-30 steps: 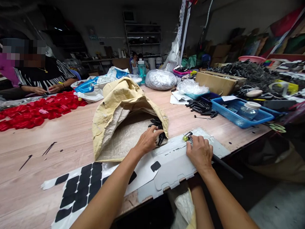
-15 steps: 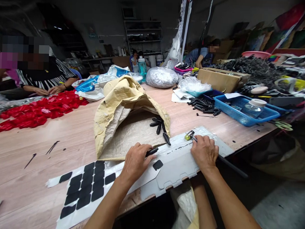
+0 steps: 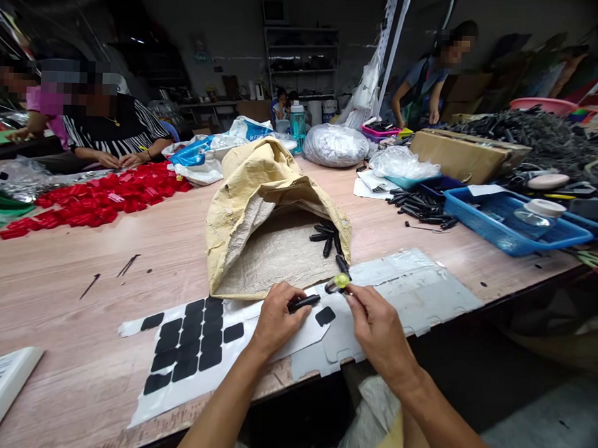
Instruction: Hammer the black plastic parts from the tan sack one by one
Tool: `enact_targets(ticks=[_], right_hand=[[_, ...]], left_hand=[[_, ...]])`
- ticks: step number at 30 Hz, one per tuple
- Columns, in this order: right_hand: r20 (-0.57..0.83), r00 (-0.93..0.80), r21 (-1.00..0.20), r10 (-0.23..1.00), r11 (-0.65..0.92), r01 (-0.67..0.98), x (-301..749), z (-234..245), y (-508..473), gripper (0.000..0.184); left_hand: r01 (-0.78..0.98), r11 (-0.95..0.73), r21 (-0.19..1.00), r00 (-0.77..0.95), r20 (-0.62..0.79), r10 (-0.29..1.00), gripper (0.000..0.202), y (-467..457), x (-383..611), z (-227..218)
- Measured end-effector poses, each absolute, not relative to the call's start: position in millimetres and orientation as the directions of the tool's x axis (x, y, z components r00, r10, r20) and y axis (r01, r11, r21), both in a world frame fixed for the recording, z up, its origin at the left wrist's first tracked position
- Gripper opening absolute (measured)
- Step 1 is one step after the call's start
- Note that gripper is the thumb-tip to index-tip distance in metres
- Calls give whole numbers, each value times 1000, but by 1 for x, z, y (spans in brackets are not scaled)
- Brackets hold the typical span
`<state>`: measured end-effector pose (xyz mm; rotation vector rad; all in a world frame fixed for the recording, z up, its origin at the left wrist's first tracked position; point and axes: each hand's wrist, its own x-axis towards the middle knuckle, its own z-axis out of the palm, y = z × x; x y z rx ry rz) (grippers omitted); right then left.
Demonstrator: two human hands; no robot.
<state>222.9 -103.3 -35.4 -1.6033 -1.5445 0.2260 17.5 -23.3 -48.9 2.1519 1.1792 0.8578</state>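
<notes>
My left hand (image 3: pixel 280 321) is closed around a black tube-shaped piece (image 3: pixel 305 304), which lies low over the white sheet. In my right hand (image 3: pixel 381 328) is a small hammer (image 3: pixel 338 283) with a yellow face, its head raised just right of the tube's tip; most of the handle is hidden. A loose black square sticker (image 3: pixel 325 316) rests between the hands. Under them lie the white sheet (image 3: pixel 148 405) of black squares and a grey board (image 3: pixel 414 287). Beyond, an open yellow sack (image 3: pixel 225 228) has several similar black pieces (image 3: pixel 326 246) at its mouth.
A blue tray (image 3: pixel 495 232) with a jar stands on the right, beside a heap of black pieces (image 3: pixel 422 207). Red items (image 3: pixel 108 198) are piled at left, near a seated person (image 3: pixel 113 129). A white box (image 3: pixel 9 387) sits front left.
My right hand has lifted the hammer off the board and brought it left, close to the black tube. My left hand keeps its hold. The view has shifted; the person at back right stands higher.
</notes>
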Motion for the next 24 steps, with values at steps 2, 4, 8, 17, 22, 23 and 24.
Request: enact_targets(ticks=[2,4,8,17,22,23,24], right_hand=[[409,179,-664,895,158,731,212,-36,-103,29],[432,161,-642,888,176,746,205,-36,-103,30],[511,134,-559,849,210,802,196,-35,-105,33],[585,88,-487,806,263,833,186,-32,-102,31],[500,21,-461,866,246,853,176,-37,-102,31],[495,31,-465,869,234,854,179,-37,-102,31],[505,56,-471,861,220,854,184,-36,-101,31]], left_hand=[[527,-475,705,420,270,867,13,-24,17,-50],[534,-467,705,422,257,870,12,-25,17,-50],[544,-458,703,421,243,874,12,-26,18,-48],[528,-464,711,421,255,870,11,-25,19,-48],[537,-473,698,425,260,867,7,-26,19,-49],[537,-471,699,423,260,868,10,-26,19,-49],[536,-469,702,423,258,869,12,-26,19,-49]])
